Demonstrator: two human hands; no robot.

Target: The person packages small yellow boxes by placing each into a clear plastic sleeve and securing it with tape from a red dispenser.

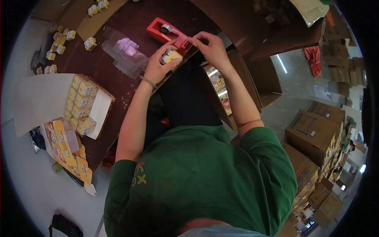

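My left hand [157, 65] is closed around a small yellow and white box [171, 57], held near the table's front edge. Just beyond it lies a red tape dispenser [160, 33] with a roll seated in it. My right hand [211, 47] is at the dispenser's near right end, thumb and forefinger pinched together. Whatever those fingers grip is too thin to make out. To the left of my left hand, a clear plastic tray [125, 67] rests on the table, with pink-purple pieces [128, 46] on it.
An open display carton [103, 112] of small yellow boxes [82, 98] sits at left. Loose small boxes [90, 44] lie farther back. Open cardboard boxes [270, 77] flank my right arm, one holding printed packages [219, 91]. Large cartons [312, 128] stack at right.
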